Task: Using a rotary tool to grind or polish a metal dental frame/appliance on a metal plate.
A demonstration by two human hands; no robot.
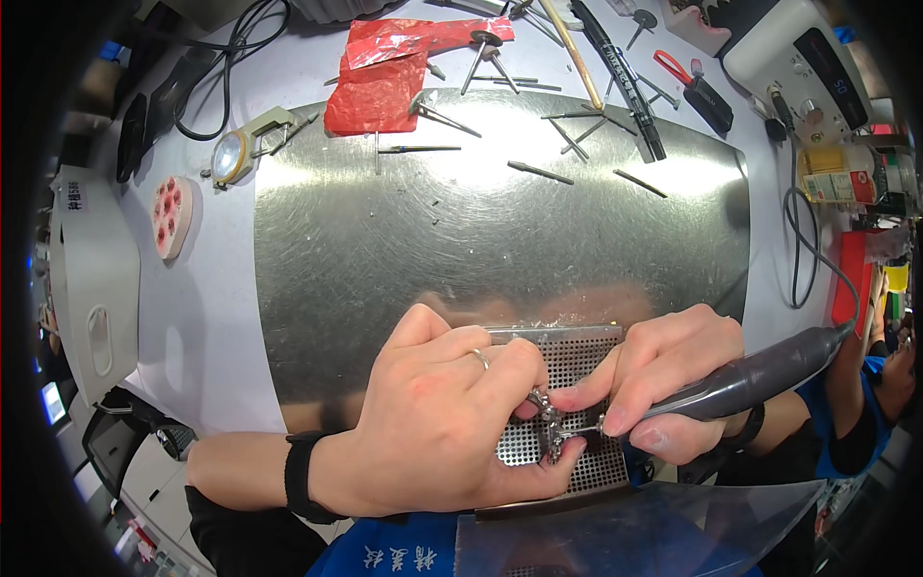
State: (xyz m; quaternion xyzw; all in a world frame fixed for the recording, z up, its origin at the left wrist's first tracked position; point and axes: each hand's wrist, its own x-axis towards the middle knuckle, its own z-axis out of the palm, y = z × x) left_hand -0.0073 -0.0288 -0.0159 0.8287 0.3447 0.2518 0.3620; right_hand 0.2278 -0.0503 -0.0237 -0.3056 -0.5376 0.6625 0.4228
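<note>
My left hand (pixel 433 413), with a ring and a black wristband, pinches a small shiny metal dental framework (pixel 551 428) between thumb and fingers. My right hand (pixel 678 370) is closed round a dark grey rotary handpiece (pixel 769 373). The handpiece's tip points left and meets the framework or lies right beside it; the exact contact is too small to tell. Fingers of both hands come close together there. Beneath them is a perforated metal grille (pixel 577 354) at the near edge of the bench.
A steel sheet (pixel 481 240) covers the bench, with several loose burs (pixel 540 173) at its far side. Around it are red wrapping (pixel 380 91), a dial gauge (pixel 231 157), a dental model (pixel 171 217), a black marker (pixel 620 82) and a white control unit (pixel 798 72). Another person (pixel 870 404) sits at right.
</note>
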